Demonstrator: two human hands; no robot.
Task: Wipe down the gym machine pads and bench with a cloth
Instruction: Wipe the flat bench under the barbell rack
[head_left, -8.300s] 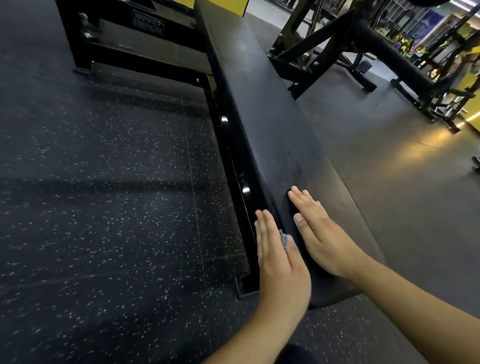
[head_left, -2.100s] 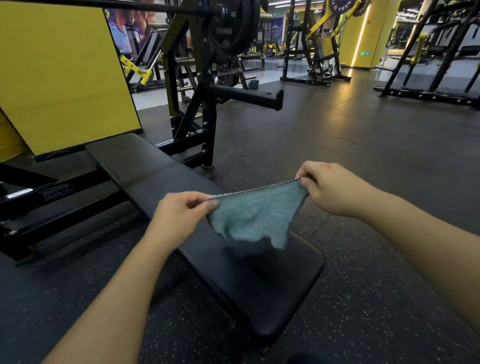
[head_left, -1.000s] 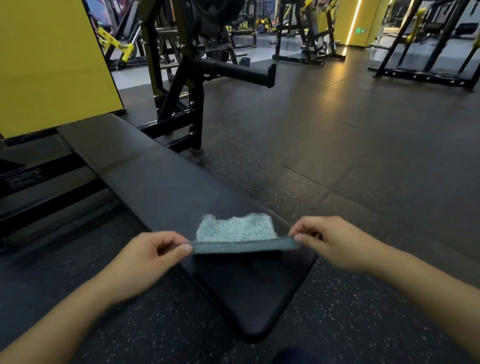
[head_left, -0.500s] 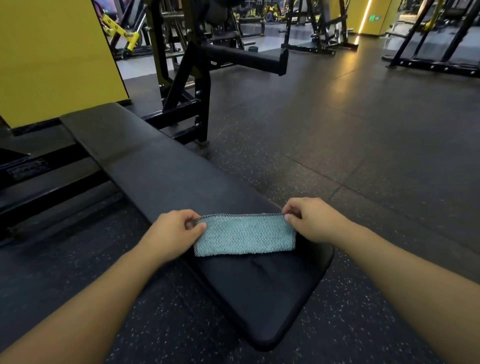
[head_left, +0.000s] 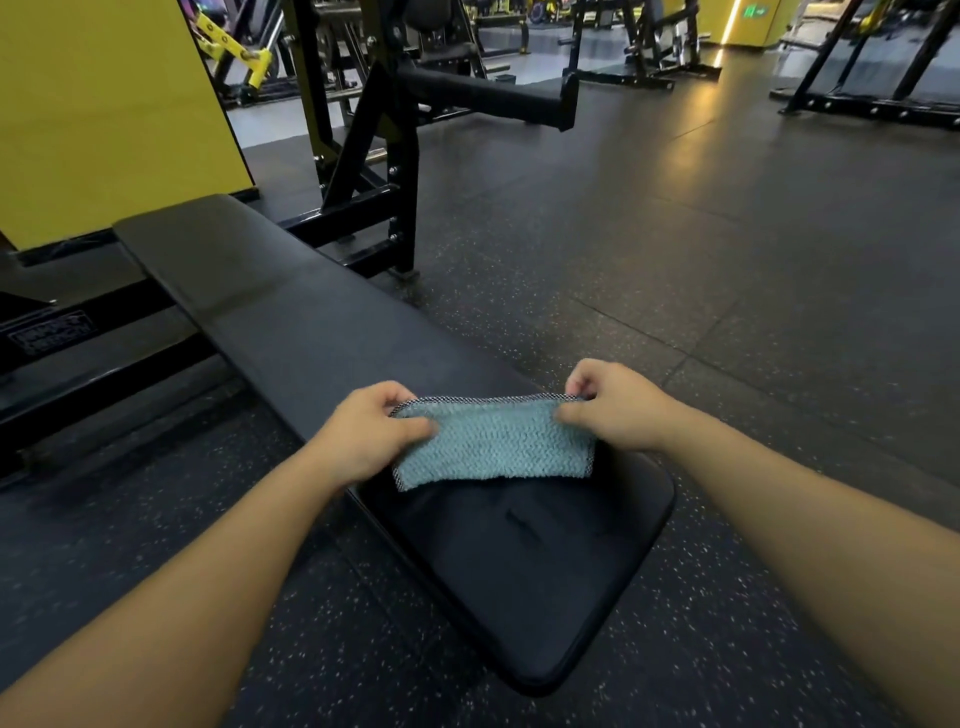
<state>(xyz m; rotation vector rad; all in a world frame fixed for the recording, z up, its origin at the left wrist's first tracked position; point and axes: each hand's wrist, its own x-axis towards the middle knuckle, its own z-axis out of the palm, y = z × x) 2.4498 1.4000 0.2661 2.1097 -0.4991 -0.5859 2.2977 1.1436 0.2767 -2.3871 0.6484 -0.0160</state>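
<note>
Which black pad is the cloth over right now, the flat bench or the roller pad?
The flat bench: both hands pinch the teal cloth over its near end.

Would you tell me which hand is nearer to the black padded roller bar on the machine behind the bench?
Right. The right hand is below the black padded roller bar; the left hand is farther, lower left.

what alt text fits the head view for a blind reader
Two hands, left hand and right hand, pinch the ends of a folded teal cloth on the near end of a black padded bench; black gym machines stand behind.
</note>
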